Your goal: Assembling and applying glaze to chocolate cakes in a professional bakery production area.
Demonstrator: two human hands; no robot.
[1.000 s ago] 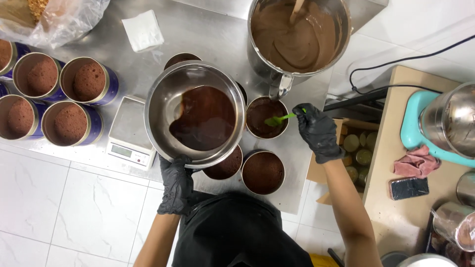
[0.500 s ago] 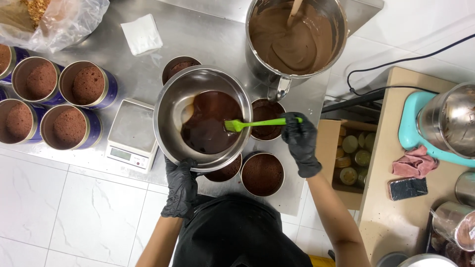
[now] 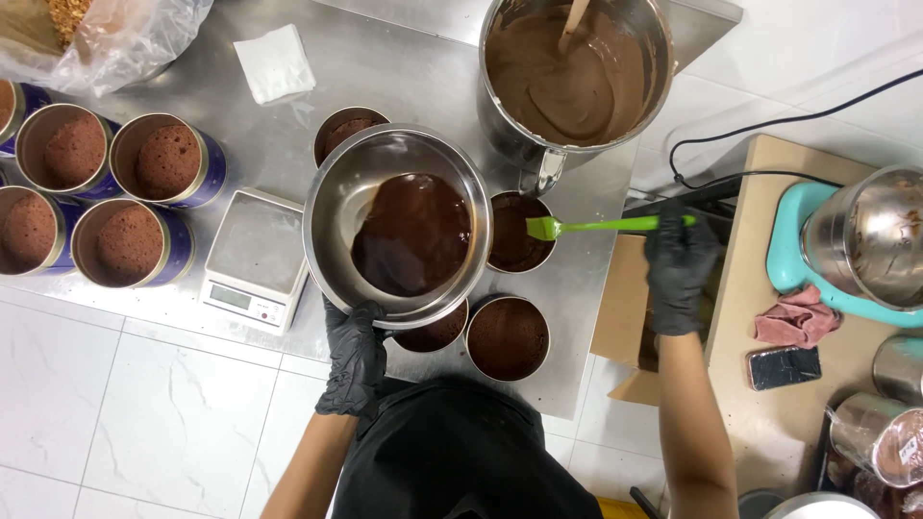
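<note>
— What are the hands doing?

— The left hand, in a black glove, is clamped on the near rim of a steel mixing bowl, which is tilted with dark chocolate batter pooled inside. The right hand, also gloved, is closed around the handle of a green spatula, whose blade sits over a filled tin just right of the bowl.

— Any packaging around?

— Far left, a crinkled clear plastic bag lies on the steel table, with a folded white paper square beside it. Blue-sided round tins holding brown sponge stand at the left, next to a white scale. A brown cardboard box sits open at the table's right edge.

— And farther off?

— A big pot of lighter batter.
</note>
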